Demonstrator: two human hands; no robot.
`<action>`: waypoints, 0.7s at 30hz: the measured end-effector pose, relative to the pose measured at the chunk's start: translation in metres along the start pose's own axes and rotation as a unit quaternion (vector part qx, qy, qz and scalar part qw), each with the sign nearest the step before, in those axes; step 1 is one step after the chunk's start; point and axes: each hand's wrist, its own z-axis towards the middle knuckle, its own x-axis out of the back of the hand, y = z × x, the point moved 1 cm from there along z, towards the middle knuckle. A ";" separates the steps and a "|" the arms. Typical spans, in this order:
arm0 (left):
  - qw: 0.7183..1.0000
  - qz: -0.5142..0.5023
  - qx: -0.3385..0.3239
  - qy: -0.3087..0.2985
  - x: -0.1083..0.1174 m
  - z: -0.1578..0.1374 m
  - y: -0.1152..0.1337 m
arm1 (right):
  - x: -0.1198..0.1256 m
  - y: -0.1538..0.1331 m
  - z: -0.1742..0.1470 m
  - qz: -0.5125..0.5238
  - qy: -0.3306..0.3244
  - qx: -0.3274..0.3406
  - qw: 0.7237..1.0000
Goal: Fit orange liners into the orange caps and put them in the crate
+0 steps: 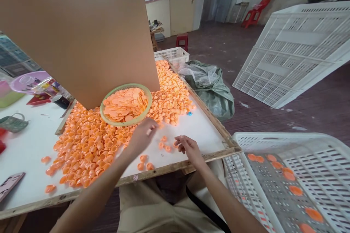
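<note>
- We noted the left hand [142, 135] near the counter's [27, 145] front edge, fingers curled loosely toward the heap of orange caps [90, 142]; whether it gripped one, we could not tell.
- The right hand [188, 147] lay open, fingertips touching loose caps just beside it.
- The green bowl [125, 104] of flat orange discs sat atop the heap, within easy reach.
- A cardboard sheet [82, 29] stood behind it.
</note>
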 end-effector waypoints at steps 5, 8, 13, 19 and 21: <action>0.988 -0.054 -0.103 -0.100 -0.074 -0.018 0.026 | 0.017 -0.022 0.008 0.075 -0.108 -0.061 0.989; 0.994 -0.091 -0.007 -0.059 -0.090 -0.006 0.016 | 0.035 -0.018 0.018 0.027 -0.047 -0.039 0.998; 0.982 -0.061 0.107 -0.140 -0.106 0.004 0.002 | 0.038 0.006 0.025 -0.070 -0.022 -0.044 0.996; 0.973 0.027 0.102 -0.204 -0.126 -0.008 0.002 | 0.022 0.020 0.027 -0.120 -0.025 -0.053 0.991; 0.971 0.005 0.116 -0.207 -0.130 -0.006 0.002 | 0.021 0.021 0.029 -0.144 -0.019 -0.049 0.988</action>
